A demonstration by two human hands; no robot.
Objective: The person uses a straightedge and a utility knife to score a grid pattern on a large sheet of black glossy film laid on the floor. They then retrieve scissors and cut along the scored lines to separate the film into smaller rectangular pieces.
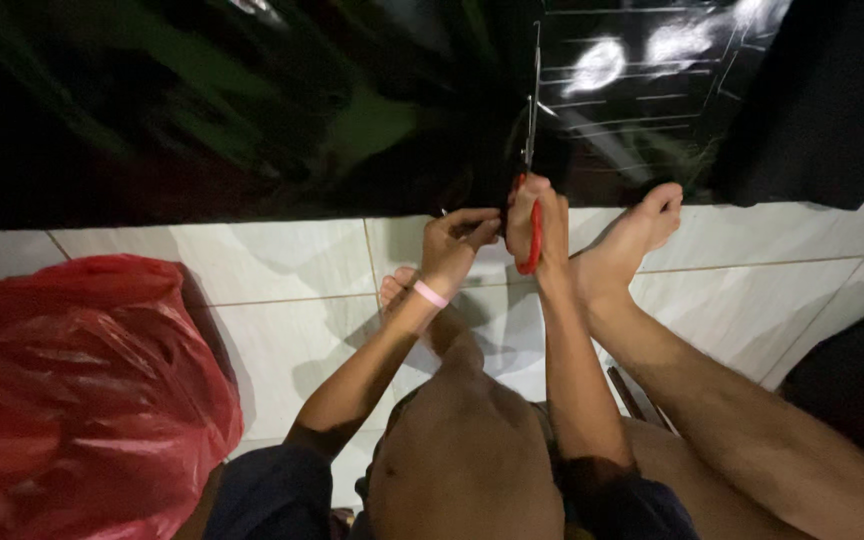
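Knees and arms fill the bottom of the view. My right hand point(537, 225) has its grip closed on red-handled scissors point(530, 150), blades pointing up into the black plastic sheet point(252, 110) (very shiny). My left hand point(457, 245) pinches the sheet's edge, just beside them, over the tiled floor point(282, 270).

A: Black sheet point(252, 110) — plastic film, high gloss, wrinkled, mirror-like glare patches at upper right.

B: Scissors point(530, 150)?

A: Blades bare metal, bright and smooth; handles red plastic, slightly shiny.

B: Floor point(282, 290)?

A: Pale ceramic tile, smooth, semi-gloss, thin brownish grout lines.

B: Red bag point(72, 390)?

A: Thin plastic, crinkled, glossy highlights on folds.

B: Wristband point(430, 294)?

A: Pink, matt, looks like rubber or silicone; cannot confirm. Dark shorts point(272, 495): cloth, matt.
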